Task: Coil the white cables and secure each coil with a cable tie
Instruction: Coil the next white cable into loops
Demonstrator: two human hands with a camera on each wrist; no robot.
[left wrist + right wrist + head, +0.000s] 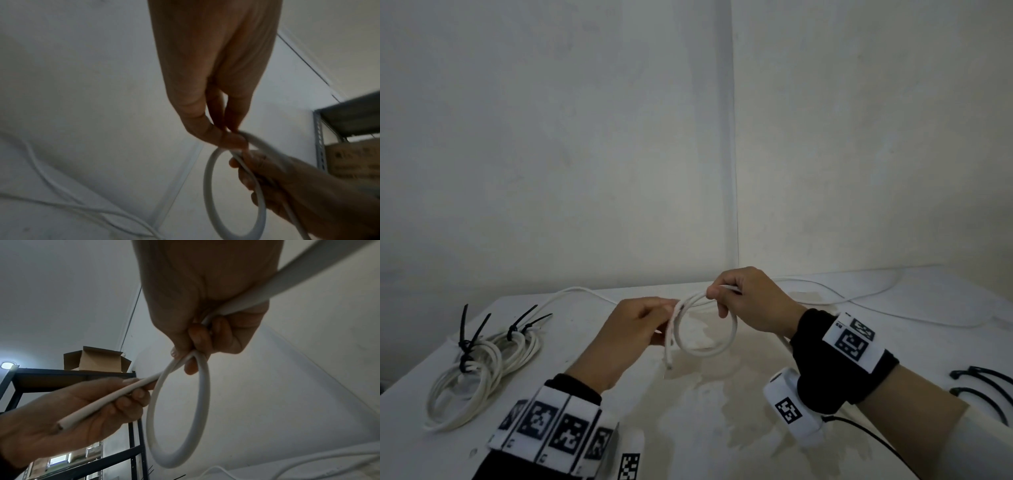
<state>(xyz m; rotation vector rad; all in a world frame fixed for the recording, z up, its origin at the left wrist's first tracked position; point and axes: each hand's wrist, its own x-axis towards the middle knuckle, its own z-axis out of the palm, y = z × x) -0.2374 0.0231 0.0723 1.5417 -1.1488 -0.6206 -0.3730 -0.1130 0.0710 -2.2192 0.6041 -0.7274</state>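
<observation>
At the centre of the head view, above the table [688, 428], the left hand [633, 329] pinches the cable [709, 347] end; the right hand [750, 301] grips the first loop. Best lay each new turn evenly on it, matching its size.

pretty dim and greyish overall, noisy too; only a ceiling lamp [7, 365] glows far left in the right wrist view, left wrist view's motion-blurred, edges bend fisheye-style

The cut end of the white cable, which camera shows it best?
The right wrist view: the cable's cut end lies sharp across the left hand. The head view shows it small, below that hand. The left wrist view hides it.
</observation>
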